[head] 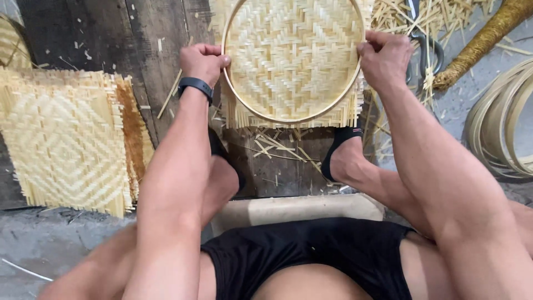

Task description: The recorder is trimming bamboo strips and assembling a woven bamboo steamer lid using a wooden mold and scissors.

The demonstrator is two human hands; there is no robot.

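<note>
While we grip: our left hand (pixel 202 62) and right hand (pixel 384 58) curl tight on the hoop (pixel 288 119), pressed into the woven mat (pixel 291 55) on the floor.
Risk: uneven pressure may pop it askew.
Splinters: frayed ends may prick us.

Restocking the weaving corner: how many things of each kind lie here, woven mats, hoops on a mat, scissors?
Woven bamboo mats: 2, one square, one under the hoop
Bamboo hoop: 1
Scissors: 1
Total: 4
</note>
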